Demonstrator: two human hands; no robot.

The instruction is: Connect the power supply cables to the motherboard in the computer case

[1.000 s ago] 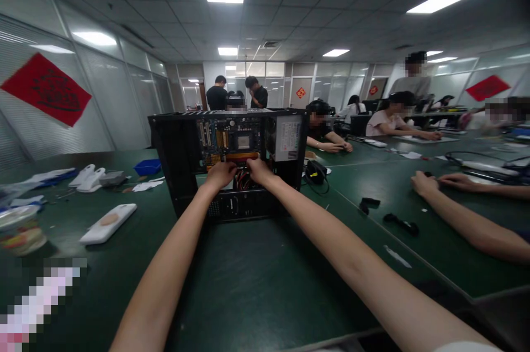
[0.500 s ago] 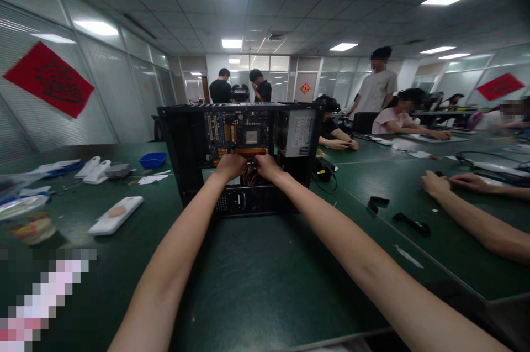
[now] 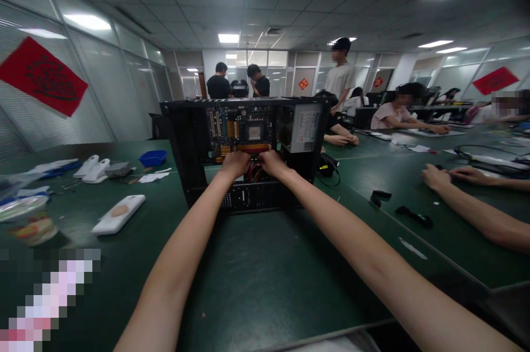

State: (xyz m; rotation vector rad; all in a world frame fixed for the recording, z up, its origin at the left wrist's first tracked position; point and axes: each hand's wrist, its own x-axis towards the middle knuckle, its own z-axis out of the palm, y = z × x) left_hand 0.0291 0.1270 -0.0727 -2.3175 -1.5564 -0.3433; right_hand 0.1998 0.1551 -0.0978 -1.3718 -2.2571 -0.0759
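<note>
Black computer case (image 3: 265, 196): left hand (image 3: 237, 165), right hand (image 3: 272, 163) stay at motherboard (image 3: 242, 130).
Working spot unchanged; whether fingers (image 3: 245, 161) grip is unclear.

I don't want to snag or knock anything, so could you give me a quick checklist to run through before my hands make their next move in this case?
1. Case upright on the table, open side facing you: ok.
2. Left hand and right hand both at the lower part of the board: ok.
3. Firm grip: cannot tell, your fingertips are hidden.
4. Cables out of the way: not ok, they bunch between your hands.
5. Cup apart from the case: ok, it is off to the left.
6. Co-worker's hand clear of the case: ok, well to the right.
</note>
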